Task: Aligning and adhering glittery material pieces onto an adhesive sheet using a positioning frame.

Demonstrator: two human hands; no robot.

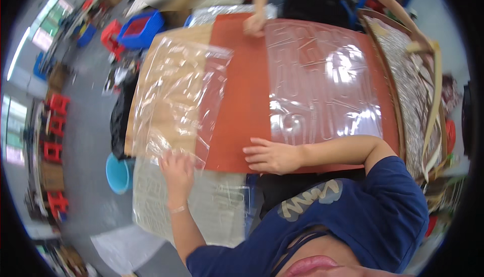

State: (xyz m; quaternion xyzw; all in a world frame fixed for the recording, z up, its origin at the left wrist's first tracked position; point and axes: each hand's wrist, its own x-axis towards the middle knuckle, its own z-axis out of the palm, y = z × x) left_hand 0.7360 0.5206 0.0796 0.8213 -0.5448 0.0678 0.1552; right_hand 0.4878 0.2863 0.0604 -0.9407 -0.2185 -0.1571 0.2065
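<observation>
My left hand [177, 170] is closed on the near edge of a clear plastic sheet [174, 83], its fingers slightly blurred. That sheet is creased and shiny, and lies across a wooden board [143, 100] and the left part of a red-brown mat [241, 100]. My right hand [272, 156] rests flat on the mat near its front edge, fingers spread, holding nothing. Just beyond my right forearm lies a clear moulded plastic sheet [322, 85] with raised looping outlines.
Across the table a co-worker's hand [254, 25] touches the mat; their other hand [423, 45] is at a beige strip [436, 95]. Right of the mat stands a stack of silvery sheets [403, 85]. A light-blue bucket [119, 173], blue crate [141, 29] and red stools [58, 126] stand left.
</observation>
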